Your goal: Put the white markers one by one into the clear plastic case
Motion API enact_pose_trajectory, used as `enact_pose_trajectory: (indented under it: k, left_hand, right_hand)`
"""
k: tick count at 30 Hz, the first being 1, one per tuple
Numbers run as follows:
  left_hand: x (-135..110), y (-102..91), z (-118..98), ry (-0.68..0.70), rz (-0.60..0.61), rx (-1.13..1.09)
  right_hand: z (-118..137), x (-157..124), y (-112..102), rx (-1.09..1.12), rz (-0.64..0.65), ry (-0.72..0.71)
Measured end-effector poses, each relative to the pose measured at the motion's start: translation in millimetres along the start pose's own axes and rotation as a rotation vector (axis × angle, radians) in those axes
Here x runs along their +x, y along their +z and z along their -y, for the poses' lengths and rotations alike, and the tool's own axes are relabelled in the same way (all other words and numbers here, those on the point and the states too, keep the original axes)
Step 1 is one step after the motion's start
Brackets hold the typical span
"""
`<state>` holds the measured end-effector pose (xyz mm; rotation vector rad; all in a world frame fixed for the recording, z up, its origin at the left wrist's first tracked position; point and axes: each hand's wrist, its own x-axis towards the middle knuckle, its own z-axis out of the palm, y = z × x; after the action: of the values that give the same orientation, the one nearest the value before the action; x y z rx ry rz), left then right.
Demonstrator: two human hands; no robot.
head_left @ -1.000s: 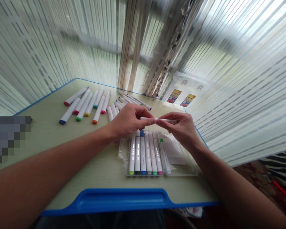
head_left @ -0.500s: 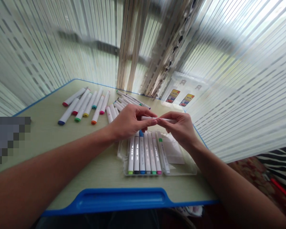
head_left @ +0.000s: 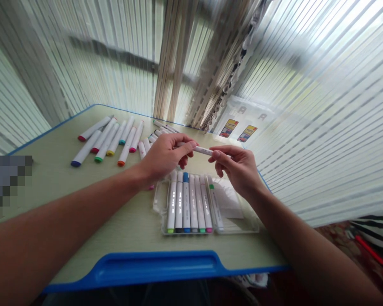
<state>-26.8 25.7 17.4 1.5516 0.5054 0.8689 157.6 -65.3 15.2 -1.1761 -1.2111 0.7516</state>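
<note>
A slim white marker [head_left: 203,150] is held level between both hands, above the far side of an open clear plastic case [head_left: 238,228]. My left hand [head_left: 170,155] pinches one end between thumb and fingers. The other end sits in the fingertips of my right hand [head_left: 238,163], which partly cover it. Several white markers [head_left: 191,208] with coloured ends lie side by side in the case's left part. One green-banded marker [head_left: 215,204] rests apart near the middle, beside a pale sheet [head_left: 230,202].
Several loose markers [head_left: 114,138] lie at the table's back left, and more thin ones [head_left: 162,127] sit behind my left hand. A clear box lid [head_left: 239,121] with two yellow labels leans at the back by the curtains. A blue tray edge [head_left: 159,265] runs along the front.
My hands have drawn apart, showing more of the marker's barrel between them. My left hand has shifted slightly up and left. The whole view has moved a little.
</note>
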Motion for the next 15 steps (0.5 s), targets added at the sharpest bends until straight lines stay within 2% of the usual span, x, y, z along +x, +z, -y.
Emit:
enact_pose_trajectory:
  k: [6, 15]
  left_hand:
    - [3.6, -2.1, 2.6, -0.044, -0.01, -0.143]
    - [5.3, -0.4, -0.8, -0.111, -0.098, -0.239]
  right_hand:
    - [5.5, -3.0, 1.0, 0.091, 0.01, 0.041]
    - [8.0, -3.6, -1.3, 0.172, 0.05, 0.038]
